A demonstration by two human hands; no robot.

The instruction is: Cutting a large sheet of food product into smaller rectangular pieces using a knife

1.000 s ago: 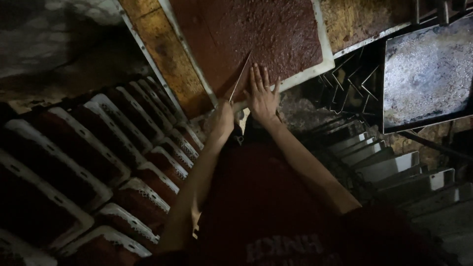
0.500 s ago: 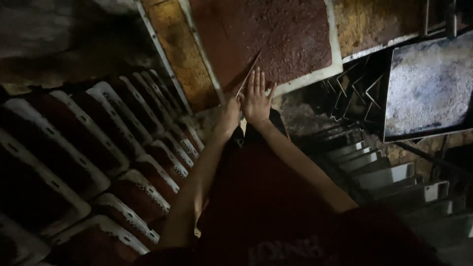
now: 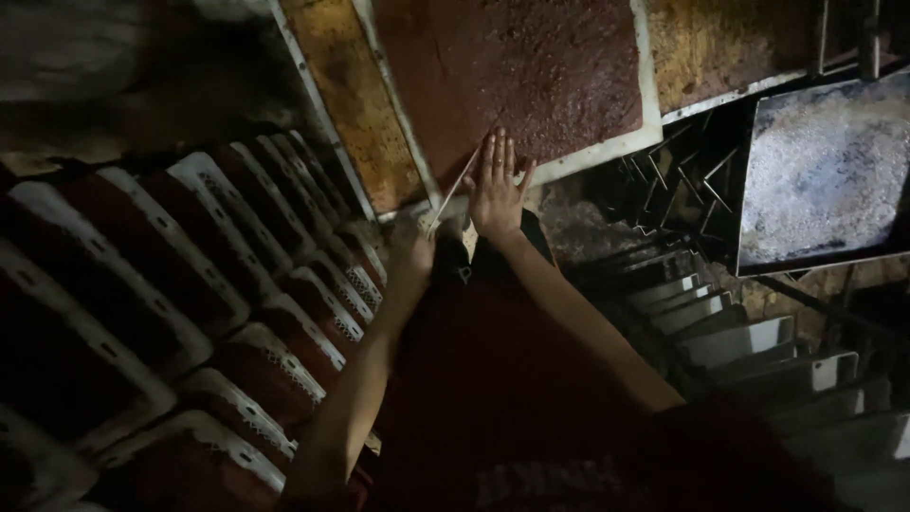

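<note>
Dim racks of white trays (image 3: 180, 275) flanked the worker. Right hand (image 3: 496, 185) lay flat, fingers spread, on the red-brown tray (image 3: 531, 76). Left hand (image 3: 412, 248) gripped a thin blade (image 3: 453, 190).

- The red-brown slab (image 3: 531, 76) is a broad, flat sheet with a grainy, pitted surface, lying in a shallow white-rimmed tray (image 3: 607, 150) that it fills edge to edge; its near edge sits under the right hand (image 3: 495, 185), which lies flat on it with the fingers together and stretched out.
- The thin blade (image 3: 453, 192) is a pale, narrow strip, tilted up to the right, its tip at the slab's near edge just beside the right hand; the left hand (image 3: 412, 248) grips its lower end.
</note>
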